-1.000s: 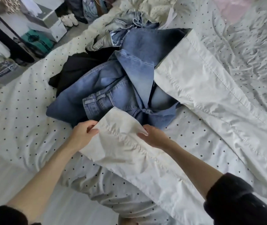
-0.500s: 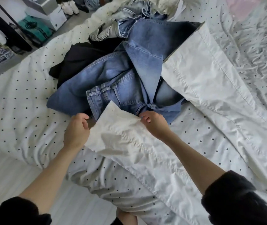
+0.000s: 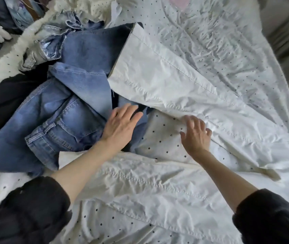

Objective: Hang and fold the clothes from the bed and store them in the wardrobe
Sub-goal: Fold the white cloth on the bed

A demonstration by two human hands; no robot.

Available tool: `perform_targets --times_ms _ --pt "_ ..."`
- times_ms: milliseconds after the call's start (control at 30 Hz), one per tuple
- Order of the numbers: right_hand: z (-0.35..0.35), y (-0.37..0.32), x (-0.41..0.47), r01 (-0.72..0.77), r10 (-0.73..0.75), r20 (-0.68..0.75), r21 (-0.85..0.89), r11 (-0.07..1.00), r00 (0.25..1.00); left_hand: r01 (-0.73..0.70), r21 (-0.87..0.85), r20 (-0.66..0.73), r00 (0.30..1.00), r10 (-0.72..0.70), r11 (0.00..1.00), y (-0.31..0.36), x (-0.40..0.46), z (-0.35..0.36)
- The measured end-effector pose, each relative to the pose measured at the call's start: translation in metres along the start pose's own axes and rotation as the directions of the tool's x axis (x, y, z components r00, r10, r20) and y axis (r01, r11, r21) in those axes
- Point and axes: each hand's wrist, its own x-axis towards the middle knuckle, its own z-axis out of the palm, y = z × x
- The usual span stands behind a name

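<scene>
I log: left hand (image 3: 121,125) flat on blue jeans (image 3: 59,131); right hand (image 3: 195,136), at 3 o'clock, spread on white trousers (image 3: 175,80); neither grips.

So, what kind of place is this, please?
Most likely a bedroom at home. A bed with a dotted white sheet fills the view, with blue jeans piled on it and white trousers spread out.

The black garment (image 3: 15,92) lies mostly hidden under the jeans (image 3: 66,118) (top-left clutter blurred).
</scene>
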Motion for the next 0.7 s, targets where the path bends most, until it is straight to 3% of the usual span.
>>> perform_targets --times_ms 167,267,433,600,633,700 --pt "0.009 0.026 0.021 -0.106 0.111 0.041 -0.1 0.989 0.993 0.01 0.181 0.188 0.981 -0.044 0.984 -0.015 0.06 0.014" --pt "0.012 0.035 0.022 -0.115 0.115 0.003 -0.031 0.993 0.993 -0.007 0.225 0.227 0.973 -0.046 0.974 -0.023 0.076 0.016" --pt "0.009 0.031 0.003 -0.092 0.121 -0.136 0.201 0.975 0.983 -0.035 0.26 0.141 0.99 -0.002 0.965 -0.031 0.074 0.013" --pt "0.009 0.026 -0.021 -0.005 0.098 -0.285 0.312 0.95 0.953 -0.038 0.236 -0.068 0.996 0.056 0.971 -0.04 0.057 -0.002" --pt "0.01 0.025 -0.025 0.008 0.076 -0.255 0.315 0.949 0.964 -0.047 0.25 -0.043 0.997 0.059 0.967 -0.04 0.051 -0.006" --pt "0.018 0.026 -0.03 0.035 -0.013 -0.092 0.245 0.969 0.996 -0.057 0.282 0.163 0.987 0.011 0.958 -0.039 0.043 -0.009"
